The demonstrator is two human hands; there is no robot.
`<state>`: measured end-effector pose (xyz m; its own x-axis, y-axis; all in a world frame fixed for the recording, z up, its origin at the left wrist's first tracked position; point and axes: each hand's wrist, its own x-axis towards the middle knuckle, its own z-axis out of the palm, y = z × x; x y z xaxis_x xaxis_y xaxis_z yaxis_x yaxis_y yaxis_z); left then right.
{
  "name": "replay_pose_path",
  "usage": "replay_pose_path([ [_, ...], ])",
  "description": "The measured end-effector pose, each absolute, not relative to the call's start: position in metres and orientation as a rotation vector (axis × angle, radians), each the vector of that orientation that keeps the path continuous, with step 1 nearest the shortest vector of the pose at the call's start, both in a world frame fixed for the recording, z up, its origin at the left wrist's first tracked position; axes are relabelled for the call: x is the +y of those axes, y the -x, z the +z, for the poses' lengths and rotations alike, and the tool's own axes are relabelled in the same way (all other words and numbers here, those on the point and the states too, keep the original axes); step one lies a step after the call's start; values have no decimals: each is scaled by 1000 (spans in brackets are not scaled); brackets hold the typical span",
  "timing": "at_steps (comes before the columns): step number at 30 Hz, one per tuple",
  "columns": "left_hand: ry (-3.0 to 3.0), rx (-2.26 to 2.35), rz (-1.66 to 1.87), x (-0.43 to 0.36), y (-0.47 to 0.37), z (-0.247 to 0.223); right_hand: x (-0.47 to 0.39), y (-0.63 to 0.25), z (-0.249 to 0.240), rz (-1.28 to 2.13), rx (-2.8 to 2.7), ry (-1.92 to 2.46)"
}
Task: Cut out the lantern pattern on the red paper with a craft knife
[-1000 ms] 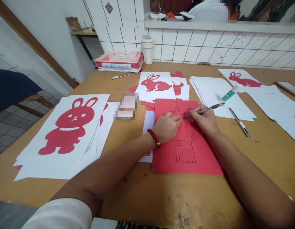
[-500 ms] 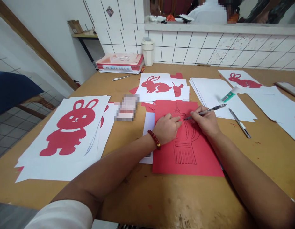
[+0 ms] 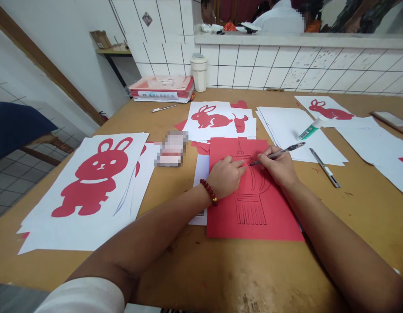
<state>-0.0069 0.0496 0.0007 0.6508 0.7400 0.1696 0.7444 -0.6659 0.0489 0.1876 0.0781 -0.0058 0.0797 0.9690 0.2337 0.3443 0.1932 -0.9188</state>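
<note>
A sheet of red paper (image 3: 223, 221) lies in front of me, with a tasselled lantern drawn on it in dark lines. My left hand (image 3: 226, 176) rests flat on the sheet's left part, fingers stretched toward the drawing; a beaded bracelet (image 3: 208, 191) is on that wrist. Between the fingers of my right hand (image 3: 278, 165) is a pen (image 3: 288, 149), its tip touching the lantern's body near my left fingertips. Part of the lantern is hidden under both hands. A white sheet (image 3: 199, 174) sticks out from beneath the red paper's left side.
White sheets with a red rabbit (image 3: 97, 182) lie left, and another rabbit sheet (image 3: 209, 117) behind. At right are white papers (image 3: 280, 121), a glue stick (image 3: 310, 129), a utility knife (image 3: 324, 167) and a phone (image 3: 391, 121). A cup (image 3: 199, 71) stands by stacked paper packs (image 3: 160, 89).
The whole view has shifted slightly. Both hands stay in nearly the same place on the red paper, and the pen tip has moved only a little along the lantern.
</note>
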Motion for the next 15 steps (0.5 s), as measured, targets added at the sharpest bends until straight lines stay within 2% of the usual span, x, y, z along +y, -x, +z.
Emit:
replay_pose_path([
  [15, 2829, -1285, -261, 50, 7, 0, 79, -190, -10, 792, -1453, 1306],
])
